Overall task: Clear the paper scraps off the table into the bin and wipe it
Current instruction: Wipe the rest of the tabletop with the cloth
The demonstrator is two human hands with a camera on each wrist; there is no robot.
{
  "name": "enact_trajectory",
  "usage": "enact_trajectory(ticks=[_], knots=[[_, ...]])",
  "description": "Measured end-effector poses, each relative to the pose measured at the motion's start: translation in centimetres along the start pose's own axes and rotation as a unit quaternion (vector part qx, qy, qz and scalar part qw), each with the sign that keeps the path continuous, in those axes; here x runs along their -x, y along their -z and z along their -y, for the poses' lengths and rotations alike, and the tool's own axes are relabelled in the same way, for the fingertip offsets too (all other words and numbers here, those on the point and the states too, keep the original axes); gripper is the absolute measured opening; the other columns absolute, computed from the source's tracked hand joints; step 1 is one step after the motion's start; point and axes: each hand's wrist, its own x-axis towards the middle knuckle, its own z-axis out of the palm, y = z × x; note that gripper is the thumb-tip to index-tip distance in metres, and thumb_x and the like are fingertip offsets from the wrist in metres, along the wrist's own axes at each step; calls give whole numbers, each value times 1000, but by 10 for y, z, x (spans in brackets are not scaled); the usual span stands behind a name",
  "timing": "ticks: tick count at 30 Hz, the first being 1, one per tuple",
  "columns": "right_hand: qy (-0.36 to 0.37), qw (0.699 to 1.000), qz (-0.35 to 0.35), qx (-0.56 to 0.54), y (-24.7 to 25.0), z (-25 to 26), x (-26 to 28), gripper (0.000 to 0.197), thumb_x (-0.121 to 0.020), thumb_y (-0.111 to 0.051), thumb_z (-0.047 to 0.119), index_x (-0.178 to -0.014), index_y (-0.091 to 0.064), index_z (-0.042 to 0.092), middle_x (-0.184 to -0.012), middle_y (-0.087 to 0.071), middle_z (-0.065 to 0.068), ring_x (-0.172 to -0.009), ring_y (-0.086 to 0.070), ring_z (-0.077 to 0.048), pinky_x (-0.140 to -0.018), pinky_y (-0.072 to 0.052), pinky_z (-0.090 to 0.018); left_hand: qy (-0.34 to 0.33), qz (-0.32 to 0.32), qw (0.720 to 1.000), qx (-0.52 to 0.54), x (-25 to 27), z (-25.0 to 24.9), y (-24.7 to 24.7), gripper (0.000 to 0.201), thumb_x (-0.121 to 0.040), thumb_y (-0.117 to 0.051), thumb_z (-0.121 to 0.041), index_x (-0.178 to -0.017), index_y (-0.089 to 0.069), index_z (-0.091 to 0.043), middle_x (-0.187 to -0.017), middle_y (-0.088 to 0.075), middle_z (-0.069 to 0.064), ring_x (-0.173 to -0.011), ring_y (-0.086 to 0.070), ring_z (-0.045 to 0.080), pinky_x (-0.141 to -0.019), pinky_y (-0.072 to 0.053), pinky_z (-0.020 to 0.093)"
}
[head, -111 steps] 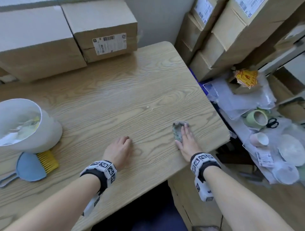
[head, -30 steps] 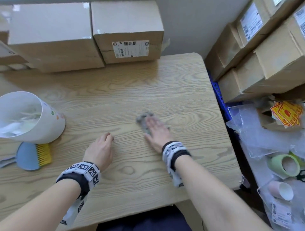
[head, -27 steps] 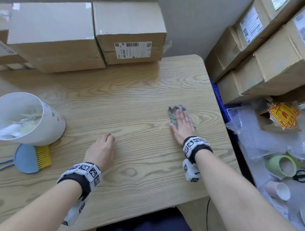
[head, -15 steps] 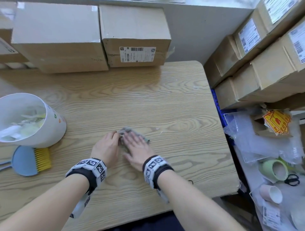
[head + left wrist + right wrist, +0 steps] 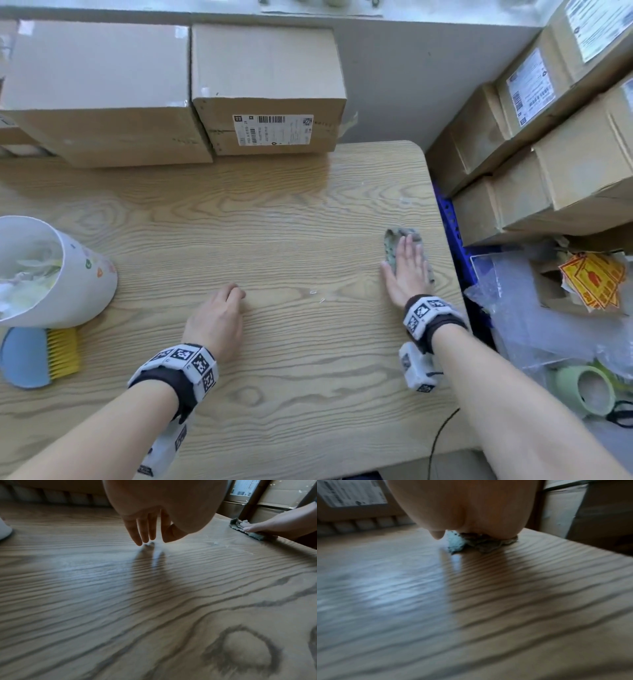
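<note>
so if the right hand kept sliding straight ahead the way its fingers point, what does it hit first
The right hand lies flat on the grey cloth, fingers pointing toward the table's far right corner. The wood ahead looks free; it would probably run off the far edge just right of the labelled cardboard box, though depth is unclear.

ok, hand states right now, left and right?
Left hand: open, holds nothing, fingertips touching the table.
Right hand: open, fingers flat, pressing the grey cloth onto the table.
</note>
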Motion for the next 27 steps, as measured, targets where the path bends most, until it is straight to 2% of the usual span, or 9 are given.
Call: enact_trajectory(ticks=[2,6,10,12,16,19,21,24,27], knots=[[32,999,-3,12,-7,27,5,67,-99,-28,42,-150,8,17,-159,14,-3,-147,11,-22,-120,4,-41,16,-2,1000,8,-6,-5,3,34,-76,-55,-1,-109,-55,-3,-120,-55,13,-103,-57,33,-79,-52,44],[263,960,80,48,-39,115,34,66,-98,-34,39,-151,2,20,-160,5,2,-148,5,-18,-118,6,-35,33,-28,999,0,-16,-9,11,40,-73,-57,4,-112,-55,0,-126,-53,19,-109,-57,36,-82,-53,46],[339,932,90,85,-43,135,25,63,-99,-31,39,-151,2,24,-159,5,10,-147,7,-10,-117,8,-31,52,-38,998,-2,-31,-12,16,43,-70,-60,5,-112,-56,2,-125,-54,22,-108,-58,38,-82,-54,48],[340,934,63,86,-21,114,-3,63,-99,-33,37,-151,0,23,-160,2,7,-147,5,-11,-118,4,-31,49,-38,998,-9,-43,-20,18,41,-72,-59,3,-113,-56,1,-124,-54,20,-108,-58,36,-83,-53,48],[167,984,-29,53,41,26,-83,64,-99,-28,38,-151,4,16,-160,5,-2,-148,2,-17,-121,-3,-36,20,-37,999,-19,-67,-45,20,40,-75,-57,2,-114,-56,0,-121,-57,17,-106,-57,35,-82,-52,47],[85,995,-25,38,69,-31,-118,66,-100,-25,40,-150,6,13,-160,10,-4,-148,7,-19,-121,2,-34,13,-42,999,-15,-82,-59,18,38,-77,-56,1,-115,-55,-2,-122,-56,14,-107,-56,33,-83,-52,44],[52,998,-29,26,72,-29,-120,68,-99,-29,40,-150,6,13,-159,10,-4,-148,6,-22,-120,2,-37,10,-43,999,-10,-89,-64,16,37,-78,-55,1,-115,-55,-3,-121,-56,14,-106,-57,32,-82,-52,43],[180,983,-32,27,54,24,-99,68,-94,-39,37,-151,-8,19,-159,-8,-6,-147,-7,-26,-121,-7,-43,19,-32,999,-11,-96,-66,16,36,-78,-54,1,-114,-54,-4,-119,-57,12,-105,-57,32,-82,-51,42],[327,942,54,47,18,93,-68,64,-97,-36,37,-151,-7,22,-160,-4,2,-148,3,-17,-118,5,-36,29,-34,999,-20,-97,-66,20,33,-77,-56,2,-110,-55,-3,-114,-58,14,-100,-58,34,-78,-53,45]])
